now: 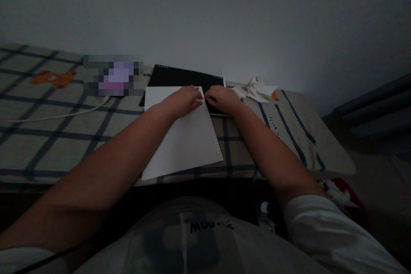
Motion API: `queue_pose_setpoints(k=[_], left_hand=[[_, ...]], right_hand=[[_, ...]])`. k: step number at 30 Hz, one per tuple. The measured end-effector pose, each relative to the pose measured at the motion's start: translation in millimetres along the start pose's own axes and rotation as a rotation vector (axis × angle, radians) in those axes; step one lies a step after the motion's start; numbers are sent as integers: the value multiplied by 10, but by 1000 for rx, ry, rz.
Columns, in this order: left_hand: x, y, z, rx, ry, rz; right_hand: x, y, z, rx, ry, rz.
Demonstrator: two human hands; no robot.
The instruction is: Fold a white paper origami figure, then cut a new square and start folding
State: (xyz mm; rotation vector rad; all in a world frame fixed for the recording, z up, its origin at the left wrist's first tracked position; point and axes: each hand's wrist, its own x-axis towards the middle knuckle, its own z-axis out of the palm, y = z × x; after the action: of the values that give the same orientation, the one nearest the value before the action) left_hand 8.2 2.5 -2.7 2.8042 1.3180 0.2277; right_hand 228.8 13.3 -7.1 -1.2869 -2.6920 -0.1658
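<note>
I see my left hand (184, 99) and right hand (223, 97) meet at the far right corner of the white punched-edge paper sheet (186, 141), fingertips pinching it. The sheet lies on the checked bedspread (64, 137), overlapping a black spiral-bound notebook (180, 78). Torn paper scraps (255, 90) sit just right.

White sheet on the bed

The punched-edge paper sheet (184, 141) lies flat, tilted, its far edge overlapping a black binder (180, 78).
</note>
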Motion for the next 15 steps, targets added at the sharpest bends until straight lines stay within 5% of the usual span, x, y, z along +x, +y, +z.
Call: queue_pose_setpoints(k=[15], left_hand=[[-15,93,-61,68,-47,-41]], right_hand=[[1,-11,-9,-32,-4,5]])
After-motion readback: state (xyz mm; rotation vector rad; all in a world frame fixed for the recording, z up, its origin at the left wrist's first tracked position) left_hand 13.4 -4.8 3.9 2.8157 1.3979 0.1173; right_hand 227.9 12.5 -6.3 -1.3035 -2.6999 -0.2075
